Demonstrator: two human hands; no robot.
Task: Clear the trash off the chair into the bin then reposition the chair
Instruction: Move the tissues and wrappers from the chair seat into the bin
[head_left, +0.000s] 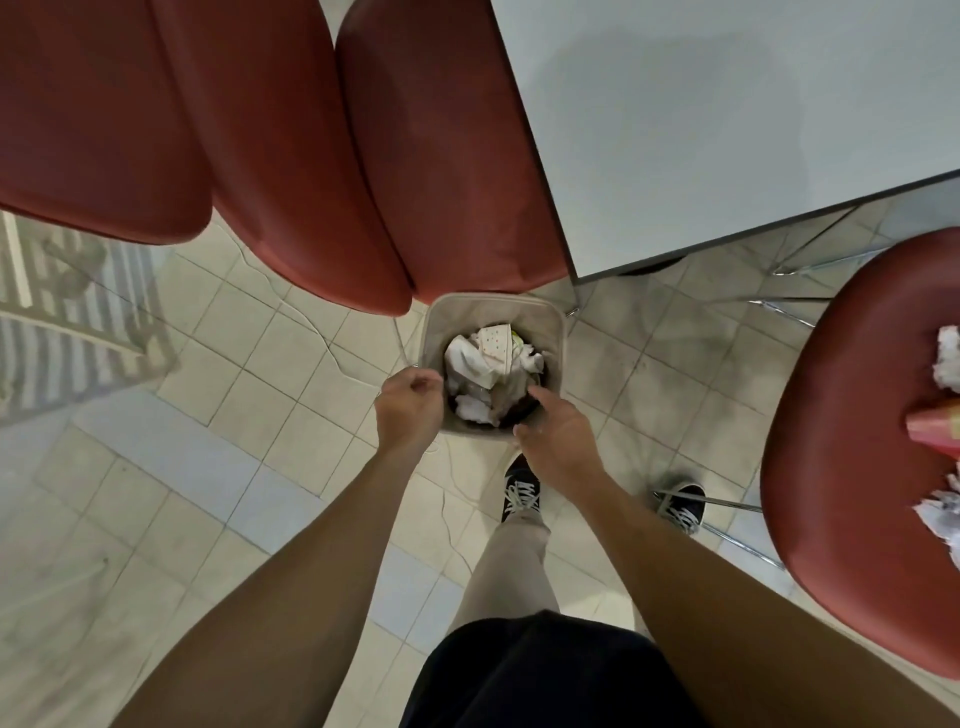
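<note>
A beige bin (493, 306) stands on the tiled floor below me, with crumpled paper and wrappers (483, 358) inside. My left hand (410, 402) is curled tight on the bin's near-left rim. My right hand (556, 439) lies over the near-right rim, fingers stretched into the bin and thumb outside, with nothing seen in it. At the right edge is a red chair seat (852, 441). On it lie a crumpled white paper (948, 358), a red and yellow packet (935, 434) and another white paper wad (940, 519).
A white table (727, 130) fills the upper right. Two more red chairs (104, 130) (441, 156) stand at the top, the nearer one overhanging the bin's far rim. Chrome chair legs (727, 501) run beside my right foot. A striped rug (67, 322) lies at the left.
</note>
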